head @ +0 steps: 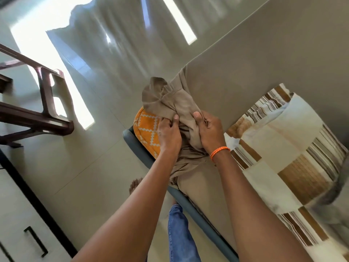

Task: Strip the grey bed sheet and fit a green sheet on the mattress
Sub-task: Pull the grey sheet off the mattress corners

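A: Step in hand?

B: Stripping. Both hands, left (pixel 168 134) and right (pixel 208 129), are clenched on the bunched sheet (pixel 170 103) at the mattress (pixel 146 127) corner, which shows orange.

A: Next move?

B: Probably drawing the sheet along the bed edge, clear of the blanket (pixel 283 148). No green sheet in view.

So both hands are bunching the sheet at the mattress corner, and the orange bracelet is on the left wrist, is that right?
Not quite. In the head view the bracelet is on the right wrist. Both the left hand and right hand do bunch the sheet at the mattress corner.
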A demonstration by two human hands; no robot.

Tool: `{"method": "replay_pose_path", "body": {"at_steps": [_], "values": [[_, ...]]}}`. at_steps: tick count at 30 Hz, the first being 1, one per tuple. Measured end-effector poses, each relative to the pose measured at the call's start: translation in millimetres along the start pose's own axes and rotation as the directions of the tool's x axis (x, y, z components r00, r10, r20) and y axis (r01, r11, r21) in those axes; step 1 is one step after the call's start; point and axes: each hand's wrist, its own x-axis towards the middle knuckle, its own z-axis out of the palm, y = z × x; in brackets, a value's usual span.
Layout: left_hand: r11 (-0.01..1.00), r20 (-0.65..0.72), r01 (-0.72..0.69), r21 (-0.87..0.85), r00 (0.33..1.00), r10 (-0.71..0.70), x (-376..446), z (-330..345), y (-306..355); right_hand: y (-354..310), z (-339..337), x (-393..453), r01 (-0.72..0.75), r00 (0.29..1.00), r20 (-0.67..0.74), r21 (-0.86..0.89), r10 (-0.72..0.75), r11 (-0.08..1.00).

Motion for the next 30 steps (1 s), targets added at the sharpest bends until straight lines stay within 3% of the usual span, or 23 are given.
{"method": "replay_pose_path", "body": {"at_steps": [3, 6, 10, 13, 16, 18, 20, 22, 25, 30], "values": [[0.998, 0.076, -0.059, -0.038, 0.995, 0.062, -23, 20, -3, 8, -23, -8, -0.037, 0.998, -0.043, 0.136, 0.043, 0.99], [0.992, 0.237, -0.114, -0.055, 0.963, 0.124, -45, 48, 0, 12, -49, -22, -0.107, 0.968, -0.188, 0.29, 0.166, 0.951], [0.986, 0.462, -0.163, -0.043, 0.871, 0.165, -74, 80, 3, 33, -79, -44, -0.112, 0.855, -0.412, 0.447, 0.315, 0.887], [0.991, 0.58, -0.046, -0.127, 0.807, 0.112, -88, 87, -5, 44, -82, -61, -0.06, 0.785, -0.536, 0.434, 0.311, 0.899], [0.982, 0.536, 0.093, -0.161, 0.844, 0.008, -81, 77, -16, 52, -69, -62, -0.137, 0.76, -0.589, 0.269, 0.276, 0.953], [0.988, 0.413, 0.089, -0.123, 0.91, -0.031, -69, 64, -27, 56, -55, -63, -0.22, 0.795, -0.562, 0.083, 0.228, 0.972], [0.999, 0.259, 0.047, 0.008, 0.965, -0.047, -62, 49, -31, 59, -45, -71, -0.315, 0.81, -0.551, -0.122, 0.2, 0.941], [0.998, 0.136, 0.059, 0.031, 0.989, -0.063, -61, 34, -28, 58, -38, -80, -0.434, 0.755, -0.629, -0.27, 0.184, 0.86], [0.995, 0.118, 0.092, 0.039, 0.988, -0.096, -60, 16, -14, 36, -31, -90, -0.422, 0.712, -0.693, -0.288, 0.117, 0.859], [0.996, 0.211, 0.066, 0.065, 0.974, -0.078, -63, -5, 33, -9, -13, -90, -0.281, 0.825, -0.553, -0.228, 0.113, 0.932]]}}
